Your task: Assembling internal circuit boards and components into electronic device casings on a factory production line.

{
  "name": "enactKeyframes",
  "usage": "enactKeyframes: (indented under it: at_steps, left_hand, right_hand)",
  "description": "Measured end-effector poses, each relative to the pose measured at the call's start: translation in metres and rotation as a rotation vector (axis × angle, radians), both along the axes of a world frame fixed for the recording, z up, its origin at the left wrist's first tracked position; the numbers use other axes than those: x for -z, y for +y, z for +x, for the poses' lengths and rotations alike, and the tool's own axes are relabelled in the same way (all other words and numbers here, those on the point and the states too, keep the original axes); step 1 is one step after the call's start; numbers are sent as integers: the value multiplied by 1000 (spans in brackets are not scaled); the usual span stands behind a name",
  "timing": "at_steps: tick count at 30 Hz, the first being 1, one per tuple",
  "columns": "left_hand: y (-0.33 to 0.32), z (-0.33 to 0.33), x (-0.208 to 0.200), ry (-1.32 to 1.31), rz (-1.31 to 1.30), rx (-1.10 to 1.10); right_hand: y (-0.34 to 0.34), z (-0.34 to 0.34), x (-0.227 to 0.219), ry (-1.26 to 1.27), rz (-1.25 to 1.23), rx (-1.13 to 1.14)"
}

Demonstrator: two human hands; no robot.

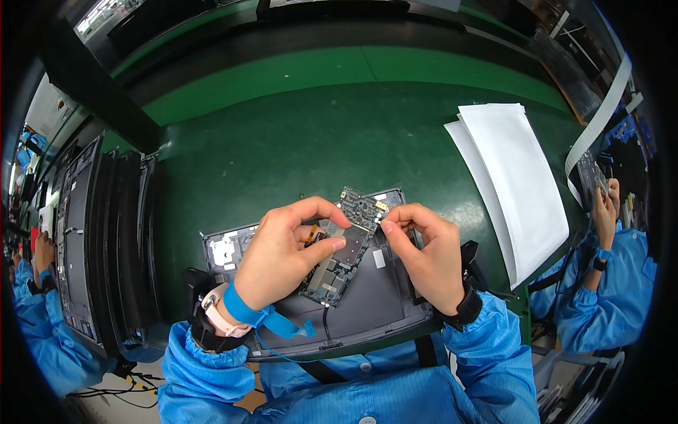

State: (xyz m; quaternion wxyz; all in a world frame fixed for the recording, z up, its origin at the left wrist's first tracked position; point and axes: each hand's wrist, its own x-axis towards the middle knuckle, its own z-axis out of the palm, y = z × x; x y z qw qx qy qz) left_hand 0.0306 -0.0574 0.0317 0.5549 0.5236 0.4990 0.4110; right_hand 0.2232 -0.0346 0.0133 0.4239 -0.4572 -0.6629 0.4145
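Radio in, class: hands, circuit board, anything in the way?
Left hand holding circuit board by its left side; right hand at its upper right edge, grip unclear. Board angled over grey panel. Nearest possible snag: black cable at the board's lower end.

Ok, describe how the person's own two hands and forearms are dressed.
The bare left hand has a bright-blue fabric wrist strap with a loose end, a pale-pink watch-like band and a black band. The bare right hand has a wide black wristband. Both forearms wear loose, bright-blue fabric sleeves.
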Motion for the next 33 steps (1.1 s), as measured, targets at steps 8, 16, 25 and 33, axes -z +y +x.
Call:
enactKeyframes:
  at_steps: [8, 16, 25, 33]
  left_hand:
    - [-1, 1, -1, -8, 26, -8]
    - [-1, 3, -3, -92, 43, -29]
    - [-2, 5, -6, -49, 41, -22]
    - [-2, 6, -3, -23, 63, -27]
  right_hand:
    - [0, 0, 2, 45, -38, -8]
    - [-1, -1, 0, 18, -23, 5]
    - [1, 2, 0, 47, -41, -15]
    - [1, 3, -3, -7, 40, -19]
